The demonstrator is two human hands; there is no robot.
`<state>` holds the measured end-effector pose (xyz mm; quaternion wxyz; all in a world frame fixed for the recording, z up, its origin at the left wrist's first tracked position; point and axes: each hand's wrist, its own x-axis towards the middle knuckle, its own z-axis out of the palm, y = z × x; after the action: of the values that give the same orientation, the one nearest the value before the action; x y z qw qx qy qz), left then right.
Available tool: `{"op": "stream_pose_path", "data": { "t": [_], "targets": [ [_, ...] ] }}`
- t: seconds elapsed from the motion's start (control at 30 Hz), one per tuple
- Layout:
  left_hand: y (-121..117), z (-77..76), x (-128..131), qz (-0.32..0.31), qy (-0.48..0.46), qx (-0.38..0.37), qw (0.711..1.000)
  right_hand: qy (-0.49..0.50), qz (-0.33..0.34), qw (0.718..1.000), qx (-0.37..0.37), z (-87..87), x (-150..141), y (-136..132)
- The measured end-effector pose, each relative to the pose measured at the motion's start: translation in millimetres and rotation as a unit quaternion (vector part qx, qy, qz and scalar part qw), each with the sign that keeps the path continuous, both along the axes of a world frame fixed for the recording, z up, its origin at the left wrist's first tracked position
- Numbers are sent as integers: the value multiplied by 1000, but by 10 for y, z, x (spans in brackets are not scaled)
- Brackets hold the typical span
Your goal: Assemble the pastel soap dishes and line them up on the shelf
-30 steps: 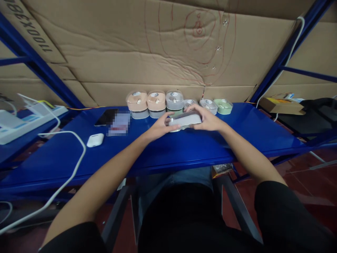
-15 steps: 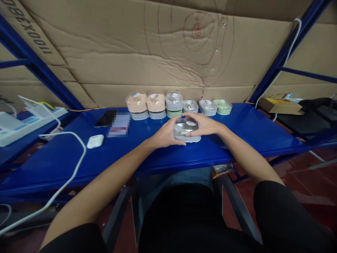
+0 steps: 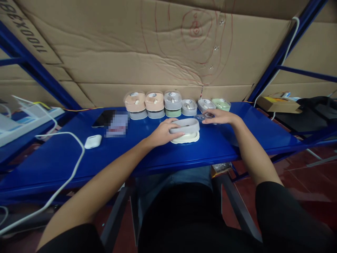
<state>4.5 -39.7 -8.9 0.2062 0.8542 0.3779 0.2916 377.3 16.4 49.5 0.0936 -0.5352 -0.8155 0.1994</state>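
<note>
on the blue tabletop (image 3: 155, 160), at the frame's centre, the left hand (image 3: 166, 133) grips a grey band (image 3: 193, 127) just over a pale base (image 3: 185, 138) while the right hand (image 3: 216, 116), right of centre, holds a clear lid (image 3: 199, 117), apparently already off, leaving band and base stacked, seemingly unfastened.

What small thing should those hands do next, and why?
Probably the right hand should lay the clear lid on the blue table: the lid is off the grey container, which the left hand grips over a cream base, and a freed right hand could help there.
</note>
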Motion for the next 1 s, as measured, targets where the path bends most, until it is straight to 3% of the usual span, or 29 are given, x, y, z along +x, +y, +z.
{"op": "stream_pose_path", "data": {
  "t": [0.2, 0.4, 0.57, 0.77, 1.0],
  "targets": [
    [159, 115, -234, 86, 16, 34, 996, -16, 24, 1000, 8, -69, -20, 26],
    [326, 59, -378, 110, 69, 18, 991, -11, 32, 999, 11, -163, -48, 67],
    [308, 71, -349, 99, 81, 17, 992, -15, 22, 1000, 5, -165, -57, 69],
    [35, 142, -140, 50, 18, 34, 998, -22, 27, 999, 15, -155, -75, 54],
    [-161, 7, 102, -16, 59, 12, 998, -23, 24, 999, 20, -178, -88, 58]
  ]
}}
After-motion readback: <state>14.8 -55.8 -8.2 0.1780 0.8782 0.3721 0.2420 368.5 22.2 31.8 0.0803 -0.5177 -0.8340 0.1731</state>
